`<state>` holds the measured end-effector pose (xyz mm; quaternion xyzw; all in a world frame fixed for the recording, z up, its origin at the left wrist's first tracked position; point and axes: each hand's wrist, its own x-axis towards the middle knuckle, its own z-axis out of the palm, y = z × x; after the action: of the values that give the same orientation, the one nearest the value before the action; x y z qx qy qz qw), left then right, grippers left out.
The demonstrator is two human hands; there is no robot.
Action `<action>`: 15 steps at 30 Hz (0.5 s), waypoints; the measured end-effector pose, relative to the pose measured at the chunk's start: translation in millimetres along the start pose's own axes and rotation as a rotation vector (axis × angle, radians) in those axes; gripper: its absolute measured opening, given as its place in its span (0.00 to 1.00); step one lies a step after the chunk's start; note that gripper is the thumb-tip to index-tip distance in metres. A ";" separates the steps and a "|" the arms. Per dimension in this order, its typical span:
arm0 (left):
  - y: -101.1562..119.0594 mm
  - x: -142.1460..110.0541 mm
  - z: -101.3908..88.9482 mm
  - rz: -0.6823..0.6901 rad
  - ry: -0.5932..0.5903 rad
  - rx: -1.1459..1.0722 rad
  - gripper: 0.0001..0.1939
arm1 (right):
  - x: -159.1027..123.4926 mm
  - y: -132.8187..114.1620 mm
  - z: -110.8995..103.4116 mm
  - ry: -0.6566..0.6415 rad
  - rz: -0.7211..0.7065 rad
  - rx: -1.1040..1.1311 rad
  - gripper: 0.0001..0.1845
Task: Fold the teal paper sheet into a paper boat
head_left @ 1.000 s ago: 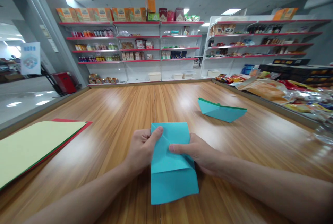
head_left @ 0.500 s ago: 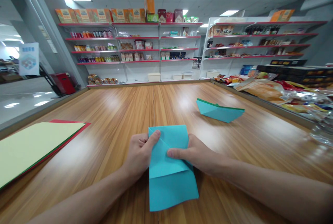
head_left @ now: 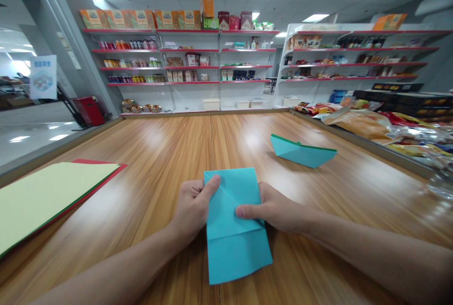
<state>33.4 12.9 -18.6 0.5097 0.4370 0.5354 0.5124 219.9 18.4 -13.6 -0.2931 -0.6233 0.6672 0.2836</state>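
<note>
Shelves (head_left: 191, 82) stand beyond a wooden table (head_left: 170, 139). Above its near side, folded blue paper (head_left: 231, 258) lies between both hands, its long axis running toward the body. The left hand (head_left: 193, 208) pinches its left edge by the far corner; the right hand (head_left: 279, 208), thumb pressed on the paper, grips the right edge, nearer the crosswise fold (head_left: 235, 235).

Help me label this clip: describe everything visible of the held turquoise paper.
The folded turquoise paper is plain and roughly rectangular, with a diagonal crease on its upper part and a crosswise edge below the middle. The left hand and right hand pinch its sides, thumbs on top, over the wood-grain tabletop.
</note>
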 end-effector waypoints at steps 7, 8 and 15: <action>-1.8 4.3 -1.2 -0.013 0.063 -0.029 0.28 | 2.4 4.0 -6.4 -0.060 -0.026 -0.066 0.21; -2.5 5.1 -1.8 -0.009 0.070 -0.024 0.28 | 2.7 4.6 -7.4 -0.081 -0.029 -0.083 0.21; -5.7 9.3 -3.8 0.053 0.091 -0.011 0.28 | 2.5 4.4 -8.5 -0.042 -0.089 -0.177 0.23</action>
<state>30.7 22.9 -23.7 0.4935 0.4433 0.5737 0.4804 224.5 25.6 -18.4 -0.2748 -0.6982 0.6021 0.2729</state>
